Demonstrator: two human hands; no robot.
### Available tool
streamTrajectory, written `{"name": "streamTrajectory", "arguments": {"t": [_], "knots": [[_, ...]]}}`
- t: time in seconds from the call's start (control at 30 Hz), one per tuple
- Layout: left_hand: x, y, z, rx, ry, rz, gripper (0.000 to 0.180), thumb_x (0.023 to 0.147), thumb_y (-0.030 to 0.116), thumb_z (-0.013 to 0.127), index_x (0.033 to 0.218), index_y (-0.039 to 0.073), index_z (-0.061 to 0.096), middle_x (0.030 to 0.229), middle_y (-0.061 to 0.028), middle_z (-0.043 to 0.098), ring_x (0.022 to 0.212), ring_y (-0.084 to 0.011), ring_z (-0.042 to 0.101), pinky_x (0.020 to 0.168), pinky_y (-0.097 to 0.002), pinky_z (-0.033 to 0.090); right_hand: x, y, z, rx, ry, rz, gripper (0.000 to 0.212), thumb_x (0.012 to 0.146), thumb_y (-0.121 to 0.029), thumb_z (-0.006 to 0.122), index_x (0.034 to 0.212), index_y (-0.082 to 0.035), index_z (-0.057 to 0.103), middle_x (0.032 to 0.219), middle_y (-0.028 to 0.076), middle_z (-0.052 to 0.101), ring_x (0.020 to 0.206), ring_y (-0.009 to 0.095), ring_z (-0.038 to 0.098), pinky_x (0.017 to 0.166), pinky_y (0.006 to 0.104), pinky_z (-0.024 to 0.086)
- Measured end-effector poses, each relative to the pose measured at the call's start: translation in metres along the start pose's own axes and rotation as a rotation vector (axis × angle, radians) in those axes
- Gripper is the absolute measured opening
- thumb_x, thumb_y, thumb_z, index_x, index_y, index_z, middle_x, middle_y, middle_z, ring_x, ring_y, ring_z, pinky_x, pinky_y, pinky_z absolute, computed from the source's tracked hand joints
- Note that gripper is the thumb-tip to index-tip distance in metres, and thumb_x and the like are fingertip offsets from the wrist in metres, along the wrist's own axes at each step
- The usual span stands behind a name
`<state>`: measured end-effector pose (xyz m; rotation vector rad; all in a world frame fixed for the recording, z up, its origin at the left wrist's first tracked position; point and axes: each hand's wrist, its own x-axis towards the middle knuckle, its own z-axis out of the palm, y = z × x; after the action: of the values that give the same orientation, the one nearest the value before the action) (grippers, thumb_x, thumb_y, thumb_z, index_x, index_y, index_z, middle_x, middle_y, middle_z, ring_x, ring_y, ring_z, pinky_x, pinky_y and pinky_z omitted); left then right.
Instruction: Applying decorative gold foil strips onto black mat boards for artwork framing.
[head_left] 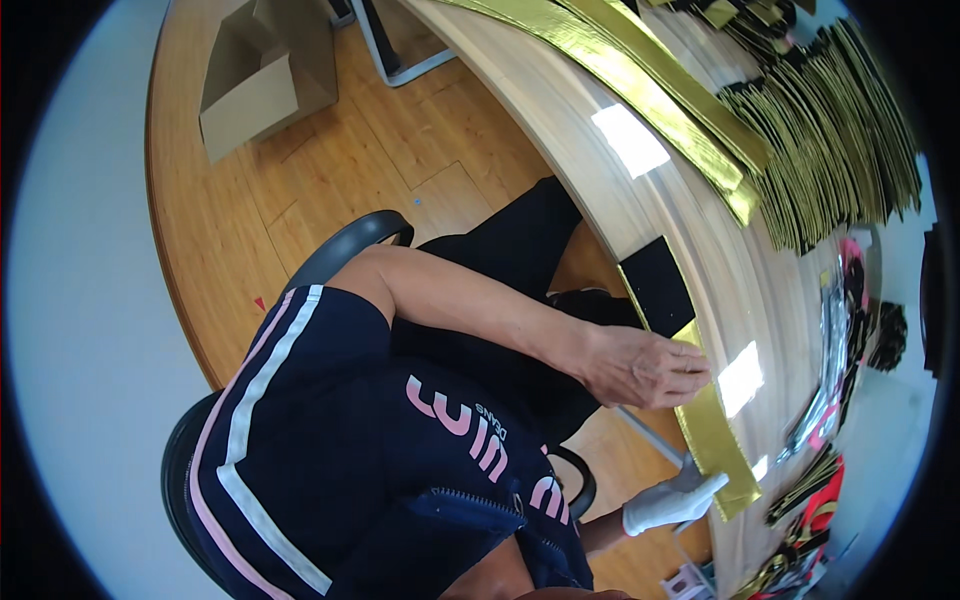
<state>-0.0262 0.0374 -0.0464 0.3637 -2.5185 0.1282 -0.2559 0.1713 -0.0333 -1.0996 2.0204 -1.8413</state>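
Evidently both hands pin the gold strip (pixel 712 425) flat against the counter (pixel 640 200): bare left hand (pixel 640 367) at twelve o'clock, gloved right hand (pixel 672 503) at six.

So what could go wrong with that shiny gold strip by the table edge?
1. The gold strip lies right along the edge of the table, so it might slip off onto the floor.
2. The left hand is bare, while the right hand wears a white glove. Bare fingers might smudge or crease the shiny foil.
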Motion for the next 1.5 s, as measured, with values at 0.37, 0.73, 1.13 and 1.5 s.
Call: {"name": "streamTrajectory", "arguments": {"t": [0.37, 0.73, 1.13, 1.5], "knots": [[0.005, 0.006, 0.013, -0.029, 0.002, -0.024, 0.047, 0.099, 0.023, 0.056, 0.129, -0.012, 0.062, 0.136, -0.0205, 0.065, 0.137, -0.0327, 0.057, 0.123, -0.0416, 0.04, 0.002, -0.013, 0.012, -0.062, 0.025, 0.12, 0.047, 0.114, -0.023, 0.047, 0.127, 0.02, 0.059, 0.119, 0.023, 0.062, 0.1, 0.026, 0.066, 0.081, 0.0364, 0.064], [0.002, 0.005, 0.025, 0.011, 0.232, -0.059, 0.042, 0.081, 0.027, 0.07, 0.107, -0.006, 0.072, 0.115, -0.0135, 0.069, 0.118, -0.0263, 0.062, 0.113, -0.0353, 0.045, -0.002, -0.023, 0.02, -0.028, -0.007, 0.094, 0.049, 0.113, -0.026, 0.046, 0.128, 0.018, 0.059, 0.122, 0.024, 0.064, 0.104, 0.027, 0.067, 0.085, 0.0356, 0.063], [0.002, 0.003, 0.019, -0.083, 0.096, -0.052, 0.044, 0.098, 0.019, 0.057, 0.13, -0.01, 0.063, 0.139, -0.0239, 0.063, 0.138, -0.0332, 0.057, 0.122, -0.04, 0.04, 0.005, -0.005, 0.008, 0.015, 0.021, 0.103, 0.043, 0.114, -0.021, 0.047, 0.122, 0.018, 0.062, 0.113, 0.023, 0.065, 0.099, 0.024, 0.066, 0.081, 0.0336, 0.064], [0.001, 0.006, 0.012, -0.141, 0.075, -0.033, 0.046, 0.094, 0.018, 0.059, 0.13, -0.011, 0.063, 0.14, -0.0234, 0.061, 0.139, -0.0335, 0.055, 0.123, -0.0395, 0.039, 0.001, 0.01, -0.009, -0.275, 0.009, -0.069, 0.026, 0.108, -0.004, 0.055, 0.12, 0.018, 0.061, 0.105, 0.019, 0.065, 0.086, 0.022, 0.064, 0.073, 0.0358, 0.064]]}}
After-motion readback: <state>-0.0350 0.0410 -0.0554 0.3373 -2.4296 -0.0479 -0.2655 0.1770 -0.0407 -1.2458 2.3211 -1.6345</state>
